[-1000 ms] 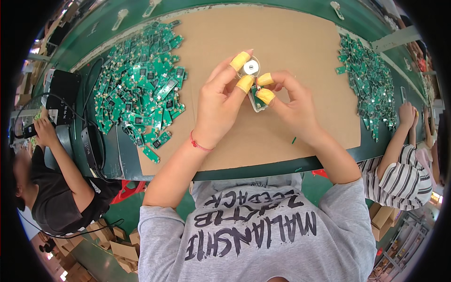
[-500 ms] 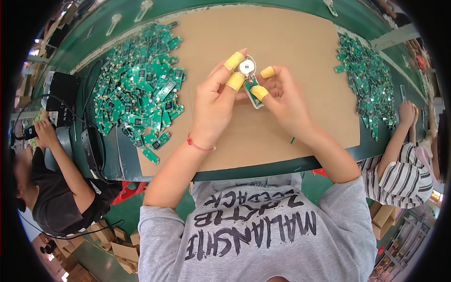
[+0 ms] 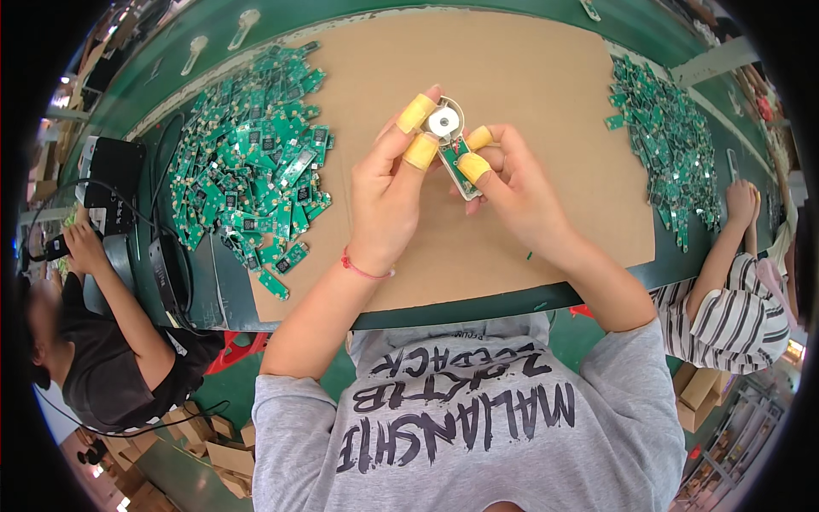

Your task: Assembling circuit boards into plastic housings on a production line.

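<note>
Above the middle of the cardboard, both hands hold a small green circuit board (image 3: 451, 158) set in a slim pale casing, tilted, with a round white disc (image 3: 444, 122) at its upper end. My left hand (image 3: 384, 200) grips the disc end between thumb and fingers. My right hand (image 3: 529, 196) pinches the board's side, its thumb lying over the green face and its index finger at the edge. Yellow tape wraps the thumb and index fingertips of both hands. Behind the board, the other right fingers are partly hidden.
A sheet of brown cardboard (image 3: 546, 85) covers the green table. A heap of green circuit boards (image 3: 256, 162) lies at left, another heap (image 3: 670, 145) at right. A black box (image 3: 115, 175) and cables stand far left. Co-workers sit on both sides.
My right index finger has come in from apart to the board's edge. Both hands and the piece have shifted slightly left, and more of the board's face shows.
</note>
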Tool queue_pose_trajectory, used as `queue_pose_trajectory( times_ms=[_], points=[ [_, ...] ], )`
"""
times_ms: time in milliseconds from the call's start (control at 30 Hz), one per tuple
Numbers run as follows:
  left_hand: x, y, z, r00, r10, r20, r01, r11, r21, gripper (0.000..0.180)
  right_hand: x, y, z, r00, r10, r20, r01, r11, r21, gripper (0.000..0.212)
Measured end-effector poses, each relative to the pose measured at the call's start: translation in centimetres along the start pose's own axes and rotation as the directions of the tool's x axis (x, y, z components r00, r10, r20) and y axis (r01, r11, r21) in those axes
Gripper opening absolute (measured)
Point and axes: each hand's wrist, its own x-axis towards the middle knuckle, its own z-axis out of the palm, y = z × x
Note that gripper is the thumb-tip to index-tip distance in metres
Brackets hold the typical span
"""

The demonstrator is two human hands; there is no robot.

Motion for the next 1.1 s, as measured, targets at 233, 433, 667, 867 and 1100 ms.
queue_pose_trajectory(
  times_ms=[233, 433, 667, 867, 1100],
  points=[
    [0.5, -0.5, -0.8, 0.992, 0.041, 0.122, -0.048, 0.997, 0.062, 0.039, 0.0, 0.0, -0.8, 0.974, 0.144, 0.173, -0.132, 0.988, -0.078, 0.016],
    [-0.1, -0.3, -0.1, 0.940, 0.340, 0.003, -0.259, 0.713, 0.652, 0.031, -0.4, -0.6, 0.0, 1.000, 0.002, 0.007, 0.000, 0.959, -0.283, 0.015],
    [-0.3, -0.7, 0.2, 0.994, 0.057, -0.095, -0.027, 0.956, 0.291, 0.010, -0.5, 0.9, 0.5, 0.979, -0.203, -0.009, 0.180, 0.886, -0.427, 0.023],
    [-1.1, -0.3, 0.5, 0.836, 0.519, 0.178, -0.456, 0.478, 0.750, 0.012, -0.4, 1.5, 0.7, 0.977, -0.210, -0.040, 0.179, 0.906, -0.383, 0.022],
    [-0.6, -0.4, 0.1, 0.876, 0.470, 0.110, -0.408, 0.599, 0.689, 0.022, -0.1, 1.8, 1.0, 0.998, -0.060, 0.022, 0.060, 0.998, 0.005, 0.015]
  ],
)
